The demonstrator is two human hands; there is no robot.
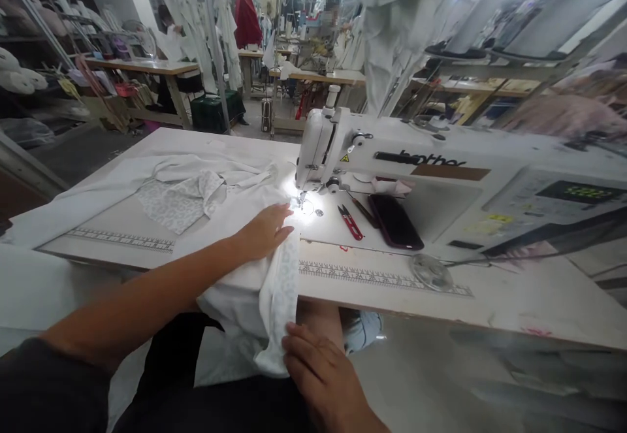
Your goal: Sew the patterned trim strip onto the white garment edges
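Observation:
A white sewing machine (pixel 392 152) stands on the table, its lamp lighting the needle area. White fabric with a pale spotted pattern (pixel 287 279) runs from near the presser foot over the table's front edge toward my lap. My left hand (pixel 264 232) lies on the fabric just left of and in front of the needle, fingers stretched forward. Below the table edge, my right hand (pixel 321 368) has its fingers closed on the right edge of the hanging fabric. More white fabric (pixel 112 181) spreads over the left part of the table, with a spotted piece (pixel 176 204) on it.
Red snips (pixel 350 223), a thin tool (pixel 362 211) and a dark phone (pixel 396 221) lie under the machine arm. A clear round disc (pixel 431 272) sits near a printed ruler strip (pixel 362 274). Behind are other worktables (pixel 147 65), hanging garments and people.

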